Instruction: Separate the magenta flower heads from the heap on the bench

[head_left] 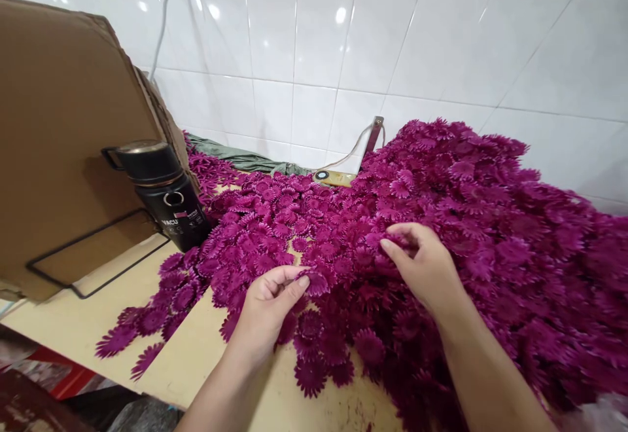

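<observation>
A big heap of magenta fabric flower heads [481, 222] covers the right and middle of a pale wooden table [196, 353]. My left hand [267, 304] pinches one flower head [316, 283] between thumb and fingers at the pile's near edge. My right hand [422, 262] has its fingers curled into the heap, gripping a few flower heads [392, 241]. Loose flower heads [147, 327] lie scattered toward the table's left front edge.
A black insulated flask [164, 190] stands at the left beside a large sheet of brown cardboard [63, 131]. A black wire frame [93, 255] lies in front of it. A white tiled wall [343, 46] rises behind, with a cable and a yellowish tool [336, 177] at its foot.
</observation>
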Demonstrator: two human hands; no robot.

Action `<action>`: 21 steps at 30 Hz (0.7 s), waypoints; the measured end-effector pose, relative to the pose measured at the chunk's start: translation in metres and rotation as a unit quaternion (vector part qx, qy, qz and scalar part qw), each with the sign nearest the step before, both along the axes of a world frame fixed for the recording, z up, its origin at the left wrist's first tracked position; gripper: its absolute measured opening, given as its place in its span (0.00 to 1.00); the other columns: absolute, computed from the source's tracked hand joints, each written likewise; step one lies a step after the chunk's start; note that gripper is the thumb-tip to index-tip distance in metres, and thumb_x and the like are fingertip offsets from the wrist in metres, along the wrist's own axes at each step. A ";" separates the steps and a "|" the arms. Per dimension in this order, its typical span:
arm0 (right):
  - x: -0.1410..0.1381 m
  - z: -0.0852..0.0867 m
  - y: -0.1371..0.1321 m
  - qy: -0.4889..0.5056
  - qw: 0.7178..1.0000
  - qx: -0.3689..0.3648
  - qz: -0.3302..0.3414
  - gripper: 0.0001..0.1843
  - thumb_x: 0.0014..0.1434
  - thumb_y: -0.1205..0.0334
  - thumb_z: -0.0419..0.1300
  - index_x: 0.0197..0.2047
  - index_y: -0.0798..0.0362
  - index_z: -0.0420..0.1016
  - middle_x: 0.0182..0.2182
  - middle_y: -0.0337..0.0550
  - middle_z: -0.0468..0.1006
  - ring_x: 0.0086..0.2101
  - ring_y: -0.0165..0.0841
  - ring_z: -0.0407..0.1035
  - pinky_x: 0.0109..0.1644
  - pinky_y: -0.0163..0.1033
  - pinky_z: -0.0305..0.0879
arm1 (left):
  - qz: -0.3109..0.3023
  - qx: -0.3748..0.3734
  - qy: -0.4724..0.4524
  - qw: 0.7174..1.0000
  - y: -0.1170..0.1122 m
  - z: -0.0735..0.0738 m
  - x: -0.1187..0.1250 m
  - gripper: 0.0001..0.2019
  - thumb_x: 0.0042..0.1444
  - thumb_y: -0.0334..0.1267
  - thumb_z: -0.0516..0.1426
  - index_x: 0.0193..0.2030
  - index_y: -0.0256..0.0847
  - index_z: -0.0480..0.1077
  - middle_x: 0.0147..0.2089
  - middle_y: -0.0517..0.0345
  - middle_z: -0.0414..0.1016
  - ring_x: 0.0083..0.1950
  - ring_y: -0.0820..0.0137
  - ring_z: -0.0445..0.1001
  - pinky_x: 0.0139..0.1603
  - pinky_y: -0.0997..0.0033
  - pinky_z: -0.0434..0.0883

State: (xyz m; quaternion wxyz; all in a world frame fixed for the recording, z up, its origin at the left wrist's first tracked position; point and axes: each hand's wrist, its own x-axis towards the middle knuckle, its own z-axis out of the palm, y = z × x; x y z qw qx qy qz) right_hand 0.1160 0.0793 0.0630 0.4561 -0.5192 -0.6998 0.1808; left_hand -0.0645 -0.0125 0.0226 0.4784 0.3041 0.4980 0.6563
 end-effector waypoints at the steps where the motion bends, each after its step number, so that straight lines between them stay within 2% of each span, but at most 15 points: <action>1: 0.002 0.004 -0.001 -0.037 0.997 0.056 -0.022 0.15 0.45 0.57 0.59 0.37 0.54 0.70 0.37 0.49 0.70 0.38 0.39 0.64 0.44 0.47 0.60 | -0.008 -0.004 -0.018 1.000 0.000 0.000 0.001 0.09 0.36 0.38 0.64 0.26 0.37 0.74 0.24 0.61 0.75 0.26 0.76 0.69 0.31 0.77 0.68; 2: 0.002 0.008 -0.004 -0.067 0.993 0.092 -0.018 0.17 0.46 0.57 0.58 0.41 0.54 0.71 0.41 0.51 0.70 0.43 0.41 0.63 0.48 0.49 0.57 | -0.019 -0.009 -0.034 0.999 0.000 0.001 0.002 0.09 0.36 0.38 0.64 0.25 0.37 0.73 0.24 0.61 0.75 0.25 0.76 0.69 0.30 0.77 0.67; 3: -0.001 0.011 -0.009 -0.091 0.991 0.098 0.012 0.17 0.48 0.57 0.58 0.42 0.53 0.71 0.43 0.51 0.70 0.46 0.42 0.62 0.50 0.50 0.56 | -0.031 -0.015 -0.047 0.998 0.001 0.002 0.004 0.10 0.35 0.38 0.65 0.25 0.37 0.73 0.23 0.61 0.75 0.25 0.76 0.69 0.30 0.77 0.67; 4: -0.006 0.013 -0.015 -0.106 0.989 0.075 0.063 0.16 0.50 0.57 0.57 0.43 0.52 0.71 0.43 0.49 0.72 0.46 0.41 0.63 0.51 0.49 0.57 | -0.044 -0.020 -0.058 0.997 0.001 0.003 0.006 0.10 0.35 0.38 0.65 0.25 0.36 0.73 0.23 0.61 0.75 0.25 0.76 0.69 0.29 0.77 0.67; 6: -0.019 0.012 -0.029 -0.108 0.978 -0.020 0.175 0.12 0.52 0.57 0.55 0.39 0.52 0.73 0.37 0.45 0.76 0.40 0.36 0.68 0.46 0.44 0.62 | -0.063 -0.022 -0.068 0.995 0.001 0.006 0.010 0.10 0.35 0.38 0.65 0.26 0.36 0.73 0.24 0.60 0.75 0.25 0.76 0.70 0.30 0.77 0.67; 7: -0.026 0.010 -0.035 -0.096 0.971 -0.063 0.210 0.11 0.53 0.58 0.55 0.37 0.52 0.73 0.34 0.44 0.76 0.36 0.34 0.69 0.43 0.41 0.64 | -0.067 -0.021 -0.069 0.995 0.001 0.008 0.011 0.10 0.36 0.38 0.65 0.26 0.36 0.73 0.24 0.59 0.75 0.26 0.76 0.70 0.30 0.77 0.67; 9: -0.035 0.004 -0.041 -0.059 0.963 -0.117 0.238 0.09 0.53 0.61 0.54 0.35 0.53 0.73 0.31 0.42 0.77 0.33 0.32 0.70 0.39 0.38 0.65 | -0.064 -0.023 -0.071 0.995 0.000 0.009 0.012 0.10 0.37 0.38 0.64 0.27 0.36 0.73 0.24 0.60 0.75 0.26 0.76 0.70 0.30 0.78 0.66; 14: -0.037 -0.008 -0.033 0.007 0.958 -0.144 0.249 0.09 0.54 0.64 0.52 0.31 0.54 0.73 0.29 0.41 0.78 0.33 0.32 0.71 0.40 0.36 0.65 | -0.059 -0.032 -0.061 0.996 -0.002 0.006 0.010 0.09 0.39 0.38 0.63 0.28 0.36 0.73 0.23 0.61 0.74 0.24 0.77 0.69 0.29 0.78 0.66; 19: -0.030 -0.012 -0.026 -0.032 0.990 -0.072 0.117 0.09 0.54 0.61 0.51 0.29 0.54 0.70 0.25 0.42 0.76 0.28 0.34 0.69 0.35 0.38 0.64 | -0.027 -0.011 0.037 0.999 -0.001 0.006 0.007 0.10 0.42 0.39 0.61 0.33 0.38 0.75 0.38 0.53 0.78 0.40 0.68 0.73 0.43 0.71 0.68; 21: -0.029 -0.012 -0.026 -0.033 0.992 -0.068 0.103 0.08 0.53 0.61 0.52 0.29 0.54 0.69 0.25 0.42 0.75 0.27 0.33 0.68 0.34 0.38 0.63 | -0.030 -0.001 0.084 0.996 -0.002 0.007 0.006 0.10 0.44 0.38 0.60 0.34 0.39 0.75 0.41 0.52 0.77 0.43 0.66 0.73 0.46 0.70 0.67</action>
